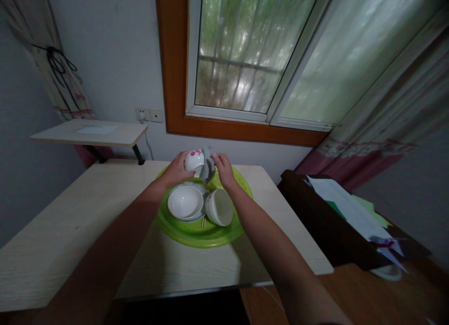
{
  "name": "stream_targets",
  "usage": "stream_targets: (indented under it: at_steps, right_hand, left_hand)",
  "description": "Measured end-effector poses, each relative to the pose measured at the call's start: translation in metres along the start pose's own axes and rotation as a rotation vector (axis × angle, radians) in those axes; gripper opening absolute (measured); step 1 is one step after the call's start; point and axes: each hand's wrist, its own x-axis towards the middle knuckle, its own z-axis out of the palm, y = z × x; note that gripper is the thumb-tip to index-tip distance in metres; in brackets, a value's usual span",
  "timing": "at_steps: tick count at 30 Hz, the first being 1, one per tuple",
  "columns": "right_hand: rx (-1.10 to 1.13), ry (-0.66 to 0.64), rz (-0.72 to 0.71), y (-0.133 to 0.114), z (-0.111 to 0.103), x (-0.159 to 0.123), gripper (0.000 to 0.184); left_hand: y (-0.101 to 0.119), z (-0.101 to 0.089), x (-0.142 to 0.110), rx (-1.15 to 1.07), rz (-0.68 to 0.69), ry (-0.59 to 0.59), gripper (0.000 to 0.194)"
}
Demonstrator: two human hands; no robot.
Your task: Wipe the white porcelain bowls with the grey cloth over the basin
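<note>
My left hand (178, 168) is closed around a white bowl (193, 160) with pink flowers, held tilted above the far part of a round green tray (203, 241). A grey-blue cloth (208, 166) hangs against the bowl's right side, and my right hand (223, 167) grips it from the right. On the tray below, a white bowl (185, 201) sits upright on a plate at the left. Beside it, white bowls (219, 207) nested together lie tipped on their side. Chopsticks (203, 222) show partly between the dishes.
The tray rests on a pale wooden table (87, 231). A small raised shelf (94, 132) with a paper stands at the back left. Behind is a window (252, 54) with a brown frame. To the right, a dark brown piece of furniture (315, 222) carries papers.
</note>
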Motion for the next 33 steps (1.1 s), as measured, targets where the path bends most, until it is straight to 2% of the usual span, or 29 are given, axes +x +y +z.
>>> stream_targets:
  at_steps: [4,8,11,15,20,22,28,30,33]
  right_hand:
    - [-0.153,0.02,-0.055,0.004,0.004,0.0,0.047]
    - [-0.265,-0.063,-0.218,-0.002,0.003,-0.001,0.044]
    - [-0.321,-0.119,-0.275,-0.007,0.004,-0.002,0.043]
    - [-0.351,-0.085,-0.217,-0.004,0.005,-0.003,0.044]
    - [-0.405,-0.097,-0.116,-0.001,0.002,-0.003,0.045]
    - [-0.435,-0.128,-0.163,-0.002,0.002,-0.003,0.046]
    - [-0.433,-0.327,-0.462,-0.012,0.011,-0.007,0.059]
    - [-0.432,-0.37,-0.501,-0.016,0.015,-0.009,0.061]
    - [-0.43,-0.353,-0.485,-0.02,0.018,-0.011,0.058]
  left_hand:
    - [0.0,0.0,-0.001,0.031,0.034,-0.03,0.075]
    - [0.002,0.0,-0.001,0.049,0.058,-0.024,0.074]
    - [0.005,-0.001,-0.001,0.058,0.053,-0.027,0.074]
    - [0.01,-0.002,-0.002,0.061,0.018,-0.034,0.074]
    - [0.009,-0.003,-0.002,0.071,0.067,-0.053,0.073]
    - [0.008,-0.003,-0.002,0.093,0.096,-0.062,0.072]
    - [0.004,-0.001,-0.001,0.147,0.13,-0.101,0.066]
    - [0.002,0.0,-0.002,0.162,0.106,-0.093,0.062]
    - [0.001,0.001,-0.002,0.155,0.107,-0.073,0.061]
